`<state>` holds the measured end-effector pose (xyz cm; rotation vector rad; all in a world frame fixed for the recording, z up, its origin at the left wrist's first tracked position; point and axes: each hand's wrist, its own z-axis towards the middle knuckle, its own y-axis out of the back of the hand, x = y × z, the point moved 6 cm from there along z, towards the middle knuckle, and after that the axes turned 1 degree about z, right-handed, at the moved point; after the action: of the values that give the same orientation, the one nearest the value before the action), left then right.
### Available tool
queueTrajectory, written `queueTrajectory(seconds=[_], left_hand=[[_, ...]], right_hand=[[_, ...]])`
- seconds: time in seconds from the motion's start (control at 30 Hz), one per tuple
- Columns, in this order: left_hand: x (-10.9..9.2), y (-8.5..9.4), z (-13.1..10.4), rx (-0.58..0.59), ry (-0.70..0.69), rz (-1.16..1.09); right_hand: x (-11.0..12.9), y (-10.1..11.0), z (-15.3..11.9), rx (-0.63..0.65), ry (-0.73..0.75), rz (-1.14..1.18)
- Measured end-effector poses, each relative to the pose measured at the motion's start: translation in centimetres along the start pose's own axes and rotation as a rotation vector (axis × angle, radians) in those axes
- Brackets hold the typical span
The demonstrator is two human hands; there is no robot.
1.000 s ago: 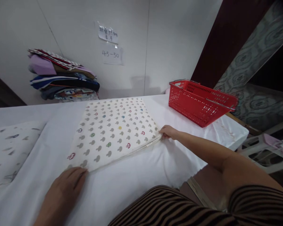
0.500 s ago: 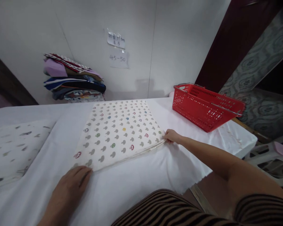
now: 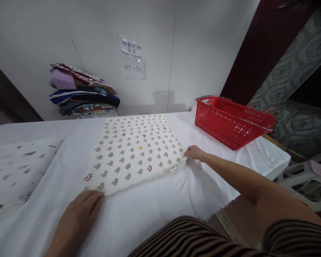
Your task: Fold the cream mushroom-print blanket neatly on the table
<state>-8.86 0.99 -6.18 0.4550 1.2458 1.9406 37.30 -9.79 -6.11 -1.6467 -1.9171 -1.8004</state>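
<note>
A folded white cloth (image 3: 135, 153) with a print of grey mushrooms, a few of them coloured, lies flat on the white-covered table (image 3: 160, 214). At its near left corner, my left hand (image 3: 80, 210) is closed, with the thumb against the fingers and the corner between them. My right hand (image 3: 194, 152) pinches the near right corner, where the folded layers show slightly apart along the edge. The fingertips of both hands are partly hidden.
A second white cloth (image 3: 18, 171) with a leaf-like print lies at the left. Folded clothes (image 3: 84, 92) are stacked against the wall. A red basket (image 3: 232, 123) stands at the back right. White plastic chair parts (image 3: 305, 185) show beyond the table's right end.
The layers at the right near corner are lifted and parted slightly more. Both hands stay at their corners, and the view has shifted a little.
</note>
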Motion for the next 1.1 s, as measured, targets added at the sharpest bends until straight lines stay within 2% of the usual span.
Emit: queueTrajectory(seconds=[0.27,0.67,0.97,1.1], left_hand=[[0.6,-0.9,-0.7,0.019,-0.013,0.0],[-0.6,0.1,-0.2,-0.028,-0.093,0.034],[-0.7,0.0,-0.3,-0.006,-0.076,0.037],[-0.7,0.1,-0.3,-0.016,-0.069,0.022]], right_hand=[[-1.2,-0.4,-0.5,0.026,-0.086,0.021],[-0.6,-0.8,-1.0,0.13,-0.138,0.095],[-1.0,-1.2,-0.9,0.191,-0.214,0.142],[-0.5,-1.1,-0.8,0.179,-0.195,0.165]])
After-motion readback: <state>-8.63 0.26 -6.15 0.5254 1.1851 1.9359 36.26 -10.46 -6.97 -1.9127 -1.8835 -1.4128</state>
